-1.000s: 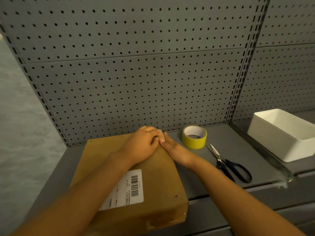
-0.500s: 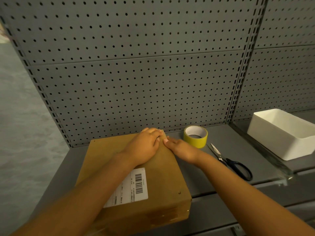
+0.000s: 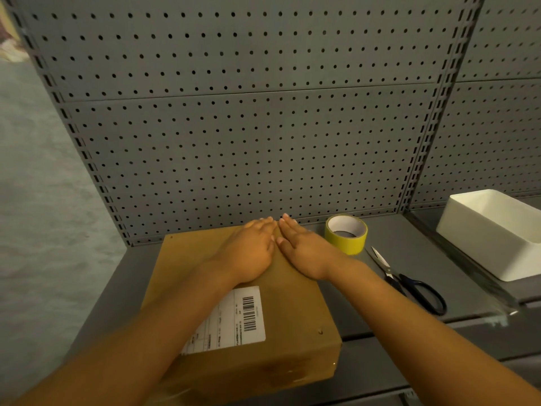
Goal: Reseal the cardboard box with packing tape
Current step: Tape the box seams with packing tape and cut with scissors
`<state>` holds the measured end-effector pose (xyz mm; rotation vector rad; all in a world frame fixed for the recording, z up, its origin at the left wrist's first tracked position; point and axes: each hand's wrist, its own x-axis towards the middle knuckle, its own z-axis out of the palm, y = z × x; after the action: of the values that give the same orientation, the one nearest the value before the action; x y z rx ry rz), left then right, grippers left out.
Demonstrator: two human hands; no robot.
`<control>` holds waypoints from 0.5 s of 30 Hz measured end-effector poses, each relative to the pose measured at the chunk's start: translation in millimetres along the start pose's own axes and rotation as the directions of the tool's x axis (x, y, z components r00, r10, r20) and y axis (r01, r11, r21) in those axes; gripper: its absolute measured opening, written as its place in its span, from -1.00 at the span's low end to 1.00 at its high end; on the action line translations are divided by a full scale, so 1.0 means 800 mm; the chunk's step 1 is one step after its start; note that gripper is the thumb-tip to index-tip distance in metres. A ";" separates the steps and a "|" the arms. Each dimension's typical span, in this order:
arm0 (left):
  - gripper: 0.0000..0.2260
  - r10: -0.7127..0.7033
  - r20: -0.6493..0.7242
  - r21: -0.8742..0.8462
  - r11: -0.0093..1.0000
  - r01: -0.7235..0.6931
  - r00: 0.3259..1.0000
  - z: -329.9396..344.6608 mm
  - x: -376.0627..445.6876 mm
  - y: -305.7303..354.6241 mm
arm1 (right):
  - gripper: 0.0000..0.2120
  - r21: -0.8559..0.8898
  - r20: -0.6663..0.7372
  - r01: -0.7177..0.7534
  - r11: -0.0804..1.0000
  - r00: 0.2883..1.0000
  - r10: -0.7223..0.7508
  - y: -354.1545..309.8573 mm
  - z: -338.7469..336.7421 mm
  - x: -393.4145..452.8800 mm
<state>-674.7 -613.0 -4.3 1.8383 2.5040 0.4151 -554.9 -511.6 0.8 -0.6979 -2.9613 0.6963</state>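
**Cardboard box under two flat hands**

The cardboard box (image 3: 234, 303) lies flat on the grey metal shelf (image 3: 380, 317), its far edge near the pegboard back panel (image 3: 234, 127). A white shipping label (image 3: 234, 320) with a barcode sits on its top face. The left hand (image 3: 248, 250) and right hand (image 3: 304, 250) rest side by side on the far part of the top, fingers straight and together, gripping nothing. Just right of the box stands a yellow tape roll (image 3: 346, 234); black-handled scissors (image 3: 409, 282) lie beyond it, and a white plastic bin (image 3: 491, 232) stands farther right.
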 end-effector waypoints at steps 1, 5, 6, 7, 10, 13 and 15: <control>-0.58 0.002 -0.002 0.010 1.000 -0.002 1.000 0.000 0.000 0.000 | -0.47 -0.019 0.029 -0.003 1.000 1.000 0.004 0.000 -0.004 0.001; -0.56 0.004 -0.027 0.008 1.000 -0.003 1.000 0.002 -0.003 0.001 | -0.48 -0.037 0.001 0.010 0.999 1.000 -0.010 0.005 -0.005 -0.002; -0.56 0.009 -0.046 0.002 1.000 -0.009 0.999 0.002 -0.003 0.002 | -0.47 -0.007 0.007 0.014 1.000 1.000 -0.014 0.006 -0.004 -0.003; -0.55 0.024 -0.065 0.001 1.000 -0.024 0.998 0.002 -0.003 0.002 | -0.46 0.015 0.036 0.013 1.000 0.999 -0.014 0.008 -0.004 -0.002; -0.55 0.081 -0.062 0.007 0.997 -0.081 0.995 0.003 -0.002 0.001 | -0.43 0.124 0.084 -0.039 0.992 0.996 0.028 0.014 -0.016 0.003; -0.56 0.103 0.002 -0.003 0.995 -0.103 0.995 0.005 -0.001 -0.002 | -0.44 0.314 0.001 -0.040 0.948 0.999 0.042 0.009 0.001 0.001; -0.55 0.107 0.034 0.017 0.994 -0.108 0.994 0.003 0.001 -0.001 | -0.45 0.377 0.010 -0.044 0.925 0.999 0.044 0.015 0.012 -0.001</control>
<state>-675.4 -612.1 -6.7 1.9763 2.4041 0.3617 -550.6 -506.1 -12.6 -0.7277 -2.6936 1.2251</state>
